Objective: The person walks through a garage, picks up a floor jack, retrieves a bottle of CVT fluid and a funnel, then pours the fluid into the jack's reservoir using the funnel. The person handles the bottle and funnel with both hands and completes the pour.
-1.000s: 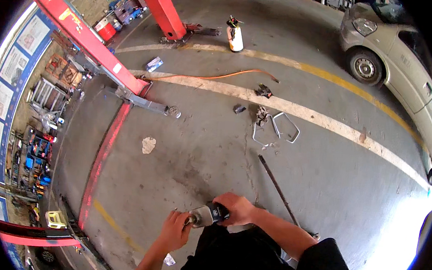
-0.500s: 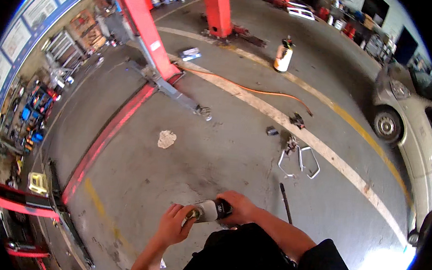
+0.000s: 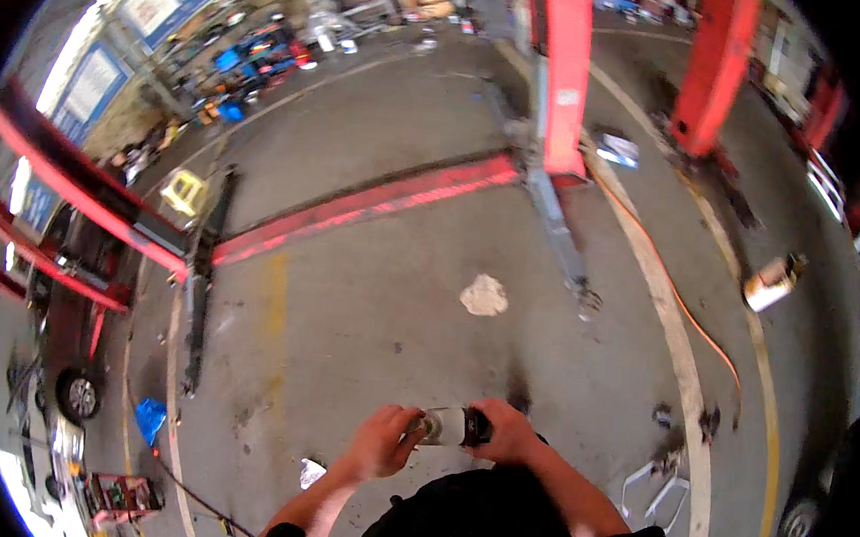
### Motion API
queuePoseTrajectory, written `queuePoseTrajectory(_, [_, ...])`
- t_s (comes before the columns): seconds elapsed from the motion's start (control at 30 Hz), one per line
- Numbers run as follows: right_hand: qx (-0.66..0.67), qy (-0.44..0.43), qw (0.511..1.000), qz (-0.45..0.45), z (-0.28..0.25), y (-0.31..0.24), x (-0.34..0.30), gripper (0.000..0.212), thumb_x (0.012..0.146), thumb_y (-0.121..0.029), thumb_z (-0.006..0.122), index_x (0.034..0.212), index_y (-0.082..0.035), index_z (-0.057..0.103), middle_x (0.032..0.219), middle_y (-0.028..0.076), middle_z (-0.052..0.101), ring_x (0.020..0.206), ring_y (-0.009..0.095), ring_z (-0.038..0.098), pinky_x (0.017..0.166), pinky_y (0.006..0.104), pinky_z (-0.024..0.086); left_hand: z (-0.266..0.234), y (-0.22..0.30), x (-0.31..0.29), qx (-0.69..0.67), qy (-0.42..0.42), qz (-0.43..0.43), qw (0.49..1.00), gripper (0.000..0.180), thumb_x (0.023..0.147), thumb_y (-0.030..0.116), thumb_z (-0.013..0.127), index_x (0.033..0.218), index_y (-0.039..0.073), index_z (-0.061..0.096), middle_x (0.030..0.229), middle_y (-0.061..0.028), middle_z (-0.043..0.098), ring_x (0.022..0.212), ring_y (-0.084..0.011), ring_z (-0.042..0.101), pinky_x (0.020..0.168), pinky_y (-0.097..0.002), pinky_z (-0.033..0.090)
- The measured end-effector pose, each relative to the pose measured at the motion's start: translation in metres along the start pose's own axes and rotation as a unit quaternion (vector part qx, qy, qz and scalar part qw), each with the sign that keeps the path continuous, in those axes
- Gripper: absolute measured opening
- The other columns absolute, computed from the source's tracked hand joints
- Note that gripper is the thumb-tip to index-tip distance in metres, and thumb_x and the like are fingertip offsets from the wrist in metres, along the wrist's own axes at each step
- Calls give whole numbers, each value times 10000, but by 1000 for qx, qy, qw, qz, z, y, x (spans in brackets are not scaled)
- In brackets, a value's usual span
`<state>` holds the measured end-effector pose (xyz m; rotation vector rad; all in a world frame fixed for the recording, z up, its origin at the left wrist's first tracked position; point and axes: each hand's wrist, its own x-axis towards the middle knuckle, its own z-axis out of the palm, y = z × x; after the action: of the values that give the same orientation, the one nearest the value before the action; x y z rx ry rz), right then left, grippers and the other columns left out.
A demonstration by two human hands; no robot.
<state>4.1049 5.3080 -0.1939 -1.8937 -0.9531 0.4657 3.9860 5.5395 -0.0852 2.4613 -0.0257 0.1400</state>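
In front of my body I hold a short, thick cylinder (image 3: pixel 450 427) with a pale grey middle and a black end; its exact kind does not show. My left hand (image 3: pixel 386 442) has its fingers bent round the left end, where a small metallic part shows beside the fingertips. On the black right end, my right hand (image 3: pixel 504 431) is closed, thumb side toward the middle. A crumpled pale rag (image 3: pixel 485 295) lies on the floor ahead of my hands. Down by my left forearm is a small silvery-white scrap (image 3: pixel 311 474).
Red lift posts (image 3: pixel 566 98) stand ahead, joined to a low red floor beam (image 3: pixel 375 203). A grey lift arm (image 3: pixel 558 228) juts toward me. An orange hose (image 3: pixel 665 269) and a white pump sprayer (image 3: pixel 771 284) are at right. At left are a yellow stool (image 3: pixel 185 193) and blue bag (image 3: pixel 149 419).
My view has swung left, so lift posts, rag and hose appear farther right and the car at right has mostly left the picture. Both hands still hold the cylinder, now more level.
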Motion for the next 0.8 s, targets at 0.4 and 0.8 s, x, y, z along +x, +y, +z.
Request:
queuePoseTrajectory(0.4, [-32, -253, 960, -113, -46, 7, 337, 722, 665, -417, 869, 1247, -69, 623, 1170, 165, 652, 1105, 368, 617, 966, 451, 499, -81, -120, 136, -10, 160, -243, 957, 237, 921, 151, 669, 1133, 51, 636, 941, -171, 656, 837, -363, 641, 706, -436, 513])
queuePoseTrajectory(0.8, [-32, -293, 953, -70, -51, 12, 701, 806, 638, -371, 911, 1309, -53, 598, 1208, 169, 648, 1122, 333, 628, 982, 416, 506, -260, -359, 365, -35, 131, -80, 988, 355, 852, 39, 695, 1196, 52, 607, 989, -146, 611, 914, -353, 605, 765, -425, 509])
